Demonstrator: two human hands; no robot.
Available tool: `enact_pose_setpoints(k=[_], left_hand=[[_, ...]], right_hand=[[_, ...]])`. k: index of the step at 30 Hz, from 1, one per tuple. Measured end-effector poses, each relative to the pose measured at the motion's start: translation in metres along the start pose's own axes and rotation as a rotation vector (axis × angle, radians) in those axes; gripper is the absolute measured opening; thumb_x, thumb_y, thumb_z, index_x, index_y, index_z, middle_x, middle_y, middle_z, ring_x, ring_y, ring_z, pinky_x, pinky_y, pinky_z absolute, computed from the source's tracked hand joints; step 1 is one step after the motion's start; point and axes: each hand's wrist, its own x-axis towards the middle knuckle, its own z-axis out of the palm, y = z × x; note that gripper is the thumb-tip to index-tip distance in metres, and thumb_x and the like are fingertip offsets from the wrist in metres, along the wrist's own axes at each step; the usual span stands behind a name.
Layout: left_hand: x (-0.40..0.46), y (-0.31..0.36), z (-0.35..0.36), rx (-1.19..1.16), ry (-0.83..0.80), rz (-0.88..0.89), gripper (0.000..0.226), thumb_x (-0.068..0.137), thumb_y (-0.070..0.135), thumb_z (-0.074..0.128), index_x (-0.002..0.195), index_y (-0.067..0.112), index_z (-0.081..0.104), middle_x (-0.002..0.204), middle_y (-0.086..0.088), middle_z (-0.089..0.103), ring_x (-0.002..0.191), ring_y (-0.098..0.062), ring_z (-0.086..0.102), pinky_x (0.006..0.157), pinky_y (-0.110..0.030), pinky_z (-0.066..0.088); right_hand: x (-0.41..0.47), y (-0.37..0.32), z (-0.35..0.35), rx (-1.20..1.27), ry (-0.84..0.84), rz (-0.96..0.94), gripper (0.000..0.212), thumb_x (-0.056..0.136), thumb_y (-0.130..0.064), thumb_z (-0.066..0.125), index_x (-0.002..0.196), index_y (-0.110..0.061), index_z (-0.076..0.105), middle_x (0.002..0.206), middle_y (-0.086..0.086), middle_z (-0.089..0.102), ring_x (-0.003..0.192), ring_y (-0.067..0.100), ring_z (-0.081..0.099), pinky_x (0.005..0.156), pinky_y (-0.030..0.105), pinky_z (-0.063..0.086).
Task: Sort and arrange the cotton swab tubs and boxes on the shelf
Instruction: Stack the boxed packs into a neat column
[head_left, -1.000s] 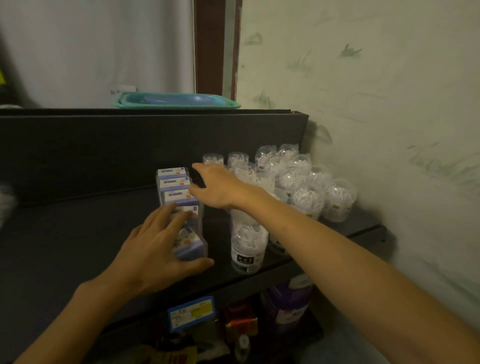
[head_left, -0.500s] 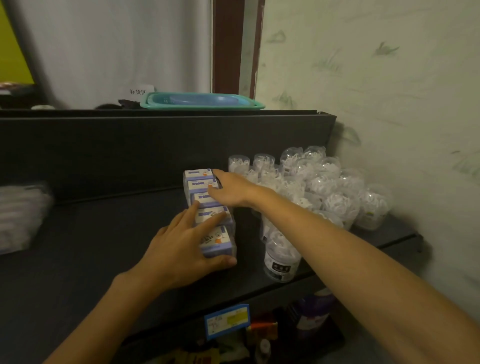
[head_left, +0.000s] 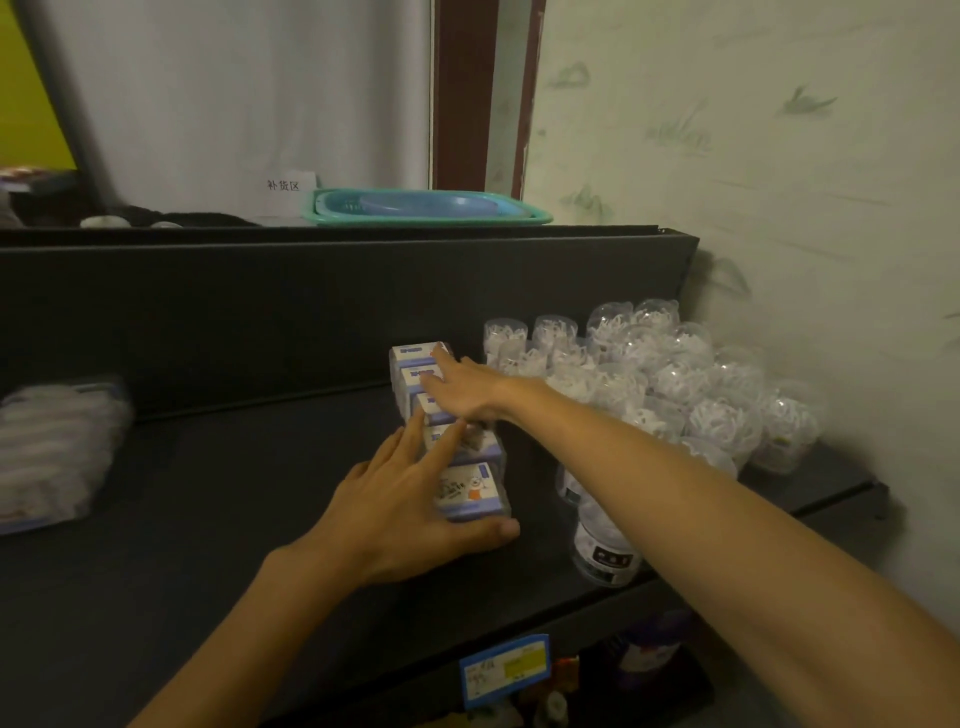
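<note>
A row of several small purple-and-white swab boxes (head_left: 470, 491) runs front to back on the dark shelf (head_left: 208, 519). My left hand (head_left: 400, 514) lies against the row's left side with straight fingers, the thumb across the front box. My right hand (head_left: 462, 387) rests flat on the boxes at the back of the row. To the right stands a cluster of clear round swab tubs (head_left: 670, 374), and one tub with a black label (head_left: 605, 551) sits near the front edge.
A clear packet of white items (head_left: 52, 457) lies at the shelf's left. A teal basin (head_left: 431, 208) sits on top of the shelf's back panel. A blue and yellow price tag (head_left: 504, 670) hangs on the front edge; bottles stand below.
My right hand has slid left and down onto the back boxes. My left hand stays against the row's left side. The view has shifted a little.
</note>
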Motion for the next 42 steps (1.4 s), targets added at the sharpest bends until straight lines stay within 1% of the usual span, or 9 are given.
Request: enact_pose_setpoints(k=[2,4,7,12,15,22,28,38,42], left_hand=[[0.002,-0.004,-0.009,-0.131,0.079,0.0,0.096,0.063,0.093,0.026,0.142,0.049,-0.005,0.157,0.007,-0.011,0.144,-0.019,0.006,0.113,-0.049,0.019],[0.012,-0.011,-0.014,-0.206,0.151,-0.035,0.082,0.077,0.081,0.02,0.146,0.042,0.004,0.158,0.006,-0.002,0.142,-0.019,0.014,0.112,-0.05,0.022],[0.04,-0.027,-0.015,-0.243,0.195,-0.122,0.062,0.095,0.057,0.024,0.149,0.033,0.006,0.158,0.0,0.002,0.143,-0.024,0.014,0.113,-0.051,0.018],[0.083,-0.043,-0.021,-0.345,0.155,-0.182,0.066,0.096,0.046,0.035,0.15,0.028,0.0,0.157,-0.007,0.012,0.136,-0.03,0.03,0.11,-0.051,0.029],[0.093,-0.041,-0.021,-0.383,0.114,-0.199,0.065,0.1,0.042,0.031,0.149,0.023,-0.007,0.158,-0.007,0.001,0.141,-0.03,0.02,0.113,-0.047,0.019],[0.1,-0.054,-0.015,-0.321,0.105,-0.202,0.061,0.099,0.047,0.02,0.148,0.027,-0.011,0.159,-0.005,-0.005,0.144,-0.026,0.008,0.114,-0.053,0.008],[0.085,-0.068,-0.019,-0.263,0.115,-0.161,0.058,0.1,0.044,0.016,0.148,0.025,-0.011,0.159,-0.003,-0.006,0.145,-0.019,0.001,0.116,-0.051,0.005],[0.039,-0.115,-0.034,-0.295,0.147,-0.193,0.055,0.102,0.037,0.017,0.148,0.024,-0.01,0.158,-0.005,-0.004,0.145,-0.019,0.003,0.117,-0.047,0.007],[0.026,-0.135,-0.034,-0.399,0.184,-0.204,0.055,0.102,0.037,0.018,0.148,0.027,-0.009,0.159,-0.005,0.0,0.144,-0.022,0.01,0.117,-0.047,0.007]], right_hand=[[0.004,0.001,0.001,-0.005,-0.011,-0.002,0.061,0.101,-0.045,0.027,0.152,-0.027,-0.001,0.16,0.013,0.009,0.144,0.035,0.018,0.117,0.05,0.018],[0.007,0.001,0.0,0.033,-0.028,0.001,0.06,0.102,-0.042,0.027,0.152,-0.025,0.0,0.158,0.013,0.017,0.141,0.034,0.026,0.115,0.049,0.023],[0.01,0.0,-0.004,0.089,-0.04,0.01,0.057,0.103,-0.035,0.027,0.153,-0.021,0.003,0.158,0.011,0.02,0.141,0.03,0.028,0.115,0.043,0.023],[0.016,0.0,-0.008,0.11,-0.067,0.029,0.059,0.103,-0.034,0.026,0.152,-0.023,-0.004,0.155,0.014,0.027,0.136,0.03,0.037,0.112,0.043,0.028],[0.019,-0.001,-0.005,0.096,-0.055,0.015,0.058,0.104,-0.037,0.023,0.152,-0.025,-0.006,0.15,0.017,0.033,0.128,0.031,0.045,0.108,0.045,0.034],[0.026,-0.005,0.002,0.075,-0.042,0.003,0.059,0.103,-0.04,0.022,0.151,-0.027,-0.009,0.143,0.019,0.04,0.117,0.029,0.054,0.099,0.042,0.044],[0.03,-0.021,0.009,0.07,-0.076,0.02,0.06,0.103,-0.041,0.023,0.151,-0.027,-0.01,0.146,0.019,0.035,0.122,0.03,0.05,0.104,0.046,0.039],[0.031,-0.082,0.044,0.06,-0.09,-0.011,0.06,0.103,-0.037,0.026,0.152,-0.024,-0.007,0.153,0.019,0.023,0.132,0.033,0.04,0.109,0.047,0.035],[0.031,-0.104,0.058,0.064,-0.095,-0.015,0.062,0.103,-0.037,0.027,0.151,-0.023,-0.009,0.153,0.019,0.019,0.132,0.034,0.039,0.109,0.046,0.035]])
